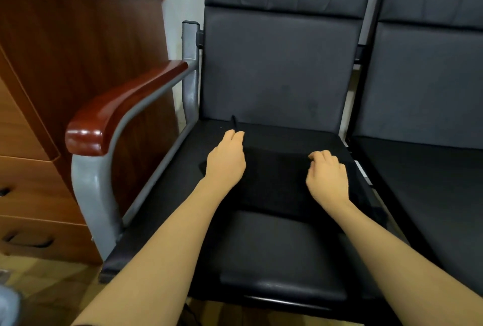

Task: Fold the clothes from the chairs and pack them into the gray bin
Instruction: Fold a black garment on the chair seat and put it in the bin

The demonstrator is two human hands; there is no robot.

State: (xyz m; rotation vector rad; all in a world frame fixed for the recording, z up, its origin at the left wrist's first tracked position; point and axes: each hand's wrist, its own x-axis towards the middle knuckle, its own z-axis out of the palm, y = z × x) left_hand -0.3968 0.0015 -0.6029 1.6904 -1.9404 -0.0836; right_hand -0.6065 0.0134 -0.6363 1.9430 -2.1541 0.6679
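Note:
A black garment (277, 179) lies flat on the seat of a black chair (282, 75), hard to tell apart from the dark cushion. My left hand (226, 158) rests on the garment's left part with its fingers stretched toward the seat back. My right hand (328, 176) sits on the garment's right part, fingers curled down onto the cloth; whether they pinch it is unclear. A thin dark strap or cord (234, 122) sticks up just beyond my left fingertips. The gray bin is out of view.
The chair has a grey metal frame (96, 190) with a glossy reddish wooden armrest (117, 109) on the left. A wooden drawer cabinet (52, 90) stands further left. A second black chair (428, 90) adjoins on the right. Tiled floor shows at bottom left.

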